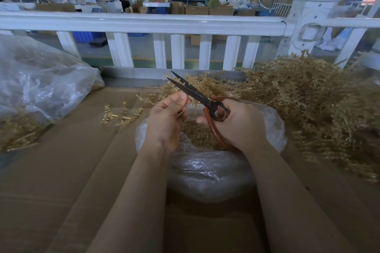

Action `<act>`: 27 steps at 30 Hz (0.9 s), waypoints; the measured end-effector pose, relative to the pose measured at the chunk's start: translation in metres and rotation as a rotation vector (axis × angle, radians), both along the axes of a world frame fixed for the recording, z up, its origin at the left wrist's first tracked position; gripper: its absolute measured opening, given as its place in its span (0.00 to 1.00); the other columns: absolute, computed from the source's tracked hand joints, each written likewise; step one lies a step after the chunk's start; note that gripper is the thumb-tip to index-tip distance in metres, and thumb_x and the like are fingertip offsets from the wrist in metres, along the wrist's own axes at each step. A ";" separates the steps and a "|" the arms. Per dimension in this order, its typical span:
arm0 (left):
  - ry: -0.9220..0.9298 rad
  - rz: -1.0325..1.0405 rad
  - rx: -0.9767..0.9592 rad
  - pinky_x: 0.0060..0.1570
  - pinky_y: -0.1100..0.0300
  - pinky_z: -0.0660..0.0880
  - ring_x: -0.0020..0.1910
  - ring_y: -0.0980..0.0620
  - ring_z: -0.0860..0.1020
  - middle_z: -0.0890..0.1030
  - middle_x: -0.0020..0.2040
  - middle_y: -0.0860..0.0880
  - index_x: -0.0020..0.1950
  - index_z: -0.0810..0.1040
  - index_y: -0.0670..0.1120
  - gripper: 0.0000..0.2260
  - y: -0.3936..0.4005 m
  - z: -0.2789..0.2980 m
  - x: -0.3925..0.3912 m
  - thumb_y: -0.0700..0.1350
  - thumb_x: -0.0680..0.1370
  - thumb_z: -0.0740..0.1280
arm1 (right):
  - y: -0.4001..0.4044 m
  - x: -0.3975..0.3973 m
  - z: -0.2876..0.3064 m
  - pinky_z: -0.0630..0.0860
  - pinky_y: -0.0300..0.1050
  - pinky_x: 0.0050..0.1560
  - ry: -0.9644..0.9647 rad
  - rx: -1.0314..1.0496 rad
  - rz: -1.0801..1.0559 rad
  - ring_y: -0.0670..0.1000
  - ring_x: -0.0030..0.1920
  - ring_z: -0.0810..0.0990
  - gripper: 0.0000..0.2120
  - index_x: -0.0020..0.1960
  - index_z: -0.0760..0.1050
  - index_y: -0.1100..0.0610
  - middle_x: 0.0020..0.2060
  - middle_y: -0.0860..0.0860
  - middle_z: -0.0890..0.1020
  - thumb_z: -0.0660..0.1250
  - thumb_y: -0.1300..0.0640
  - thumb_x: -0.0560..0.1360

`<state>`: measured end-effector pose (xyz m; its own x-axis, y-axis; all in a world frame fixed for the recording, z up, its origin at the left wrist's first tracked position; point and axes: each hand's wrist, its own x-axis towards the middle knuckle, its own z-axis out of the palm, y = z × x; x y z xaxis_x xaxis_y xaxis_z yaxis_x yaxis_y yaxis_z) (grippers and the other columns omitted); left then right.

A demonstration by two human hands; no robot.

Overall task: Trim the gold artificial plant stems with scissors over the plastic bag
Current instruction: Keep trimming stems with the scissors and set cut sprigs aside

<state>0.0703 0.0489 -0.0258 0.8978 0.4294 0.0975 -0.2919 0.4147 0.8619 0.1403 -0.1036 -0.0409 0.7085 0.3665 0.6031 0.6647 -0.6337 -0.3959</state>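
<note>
Scissors (197,96) with black blades parted and red handles sit in the right hand (238,125), its grip curled through the loops. Left hand (166,121) pinches a gold stem (190,102) between the blades, above an open plastic bag (207,168) of gold trimmings on the cardboard tabletop (61,170). Heaped gold stems (308,104) lie right; another bag (41,80) left. No readable writing shows.

R hand (236,123) grips scissors (197,96), blades apart | L hand (166,117) pinches gold stem (190,101) | over bag (205,170)
</note>
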 end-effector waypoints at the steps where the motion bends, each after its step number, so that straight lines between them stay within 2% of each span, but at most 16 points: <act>1: 0.002 0.000 0.009 0.40 0.66 0.71 0.32 0.61 0.73 0.79 0.34 0.55 0.42 0.79 0.46 0.08 0.000 0.000 0.000 0.39 0.80 0.66 | 0.000 0.000 0.000 0.65 0.36 0.28 0.007 0.007 0.001 0.37 0.29 0.71 0.25 0.34 0.69 0.43 0.25 0.39 0.71 0.63 0.21 0.64; 4: 0.007 0.004 0.021 0.40 0.65 0.70 0.33 0.60 0.72 0.78 0.34 0.55 0.42 0.79 0.47 0.08 0.001 0.000 0.000 0.40 0.80 0.65 | -0.001 0.001 -0.002 0.61 0.34 0.27 0.035 0.009 -0.001 0.37 0.27 0.71 0.26 0.32 0.68 0.43 0.24 0.39 0.71 0.63 0.21 0.64; 8: 0.024 0.034 0.017 0.38 0.64 0.69 0.31 0.60 0.73 0.78 0.33 0.55 0.41 0.78 0.48 0.09 0.001 -0.001 0.000 0.41 0.81 0.65 | 0.000 0.005 -0.005 0.62 0.34 0.28 0.135 0.023 0.021 0.38 0.28 0.73 0.26 0.31 0.70 0.43 0.24 0.40 0.73 0.63 0.20 0.61; 14: 0.084 0.096 -0.098 0.36 0.65 0.68 0.31 0.60 0.72 0.77 0.33 0.55 0.42 0.78 0.48 0.08 0.003 -0.001 0.001 0.41 0.81 0.65 | -0.001 0.010 -0.005 0.72 0.42 0.30 0.236 -0.034 0.053 0.42 0.30 0.77 0.31 0.34 0.75 0.51 0.27 0.47 0.77 0.64 0.21 0.61; 17: 0.110 0.104 -0.126 0.36 0.65 0.68 0.31 0.60 0.73 0.79 0.35 0.55 0.45 0.79 0.47 0.05 0.005 -0.002 0.003 0.42 0.80 0.66 | -0.002 0.008 -0.003 0.71 0.43 0.30 0.295 0.045 0.077 0.43 0.31 0.78 0.31 0.34 0.75 0.50 0.29 0.45 0.79 0.64 0.21 0.61; 20: 0.134 0.084 -0.074 0.33 0.67 0.68 0.30 0.61 0.73 0.80 0.34 0.55 0.47 0.79 0.46 0.04 0.005 -0.005 0.005 0.42 0.80 0.66 | -0.001 0.007 0.000 0.75 0.49 0.31 0.368 0.183 0.113 0.45 0.29 0.79 0.31 0.34 0.77 0.51 0.29 0.46 0.80 0.67 0.22 0.60; 22: 0.141 0.028 -0.012 0.31 0.68 0.70 0.29 0.61 0.74 0.80 0.33 0.54 0.47 0.80 0.45 0.03 0.003 -0.006 0.006 0.43 0.78 0.68 | 0.001 0.006 0.001 0.73 0.46 0.30 0.401 0.278 0.143 0.42 0.27 0.77 0.29 0.35 0.79 0.50 0.26 0.45 0.79 0.68 0.24 0.61; 24: 0.146 -0.037 0.030 0.34 0.67 0.71 0.31 0.59 0.76 0.82 0.35 0.52 0.45 0.81 0.45 0.05 0.001 -0.008 0.007 0.45 0.72 0.72 | 0.004 0.005 0.003 0.72 0.44 0.30 0.423 0.338 0.151 0.42 0.25 0.75 0.30 0.33 0.78 0.53 0.24 0.44 0.78 0.68 0.24 0.61; 27: 0.128 -0.119 0.081 0.37 0.64 0.71 0.35 0.57 0.77 0.83 0.39 0.49 0.50 0.82 0.41 0.14 -0.001 -0.008 0.007 0.46 0.68 0.73 | 0.005 0.004 0.005 0.76 0.41 0.32 0.461 0.382 0.175 0.44 0.26 0.79 0.27 0.34 0.79 0.54 0.25 0.47 0.81 0.70 0.28 0.64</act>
<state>0.0770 0.0475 -0.0339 0.9491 0.3149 0.0093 -0.1310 0.3674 0.9208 0.1445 -0.0985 -0.0358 0.8765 0.3191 0.3605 0.4521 -0.2878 -0.8443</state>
